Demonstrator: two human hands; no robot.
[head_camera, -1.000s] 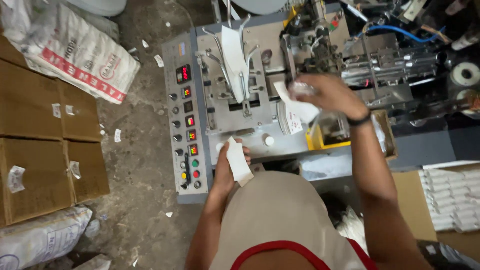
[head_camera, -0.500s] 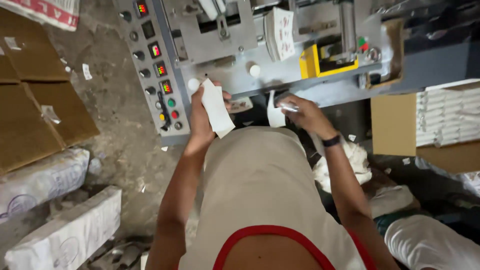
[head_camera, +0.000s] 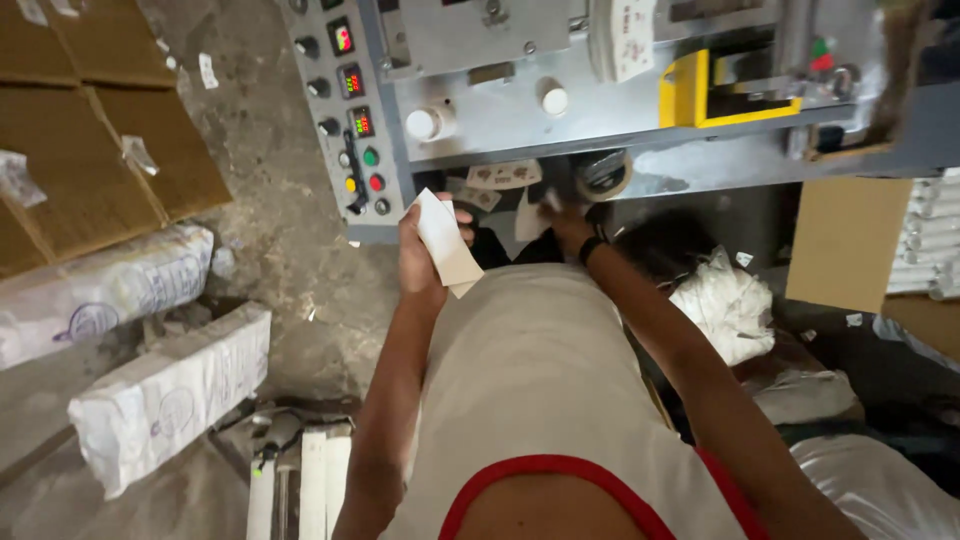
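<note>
Your left hand (head_camera: 425, 255) grips a small stack of white sachets (head_camera: 447, 243), long axis angled up-left. Your right hand (head_camera: 568, 222) reaches beneath the machine (head_camera: 600, 120) towards loose sachets; its fingers' state cannot be told.

**Surroundings: floor and machine area**

Grey metal machine (head_camera: 600, 110) fills the upper frame; control panel (head_camera: 345, 110) with coloured buttons on its left face. Left of machine: rough concrete floor (head_camera: 285, 250), stained, littered with paper scraps. Flattened cardboard boxes (head_camera: 90, 150) further left; white printed sacks (head_camera: 170, 395) below them. Cardboard carton (head_camera: 840, 240) right of machine. Light dim.
</note>
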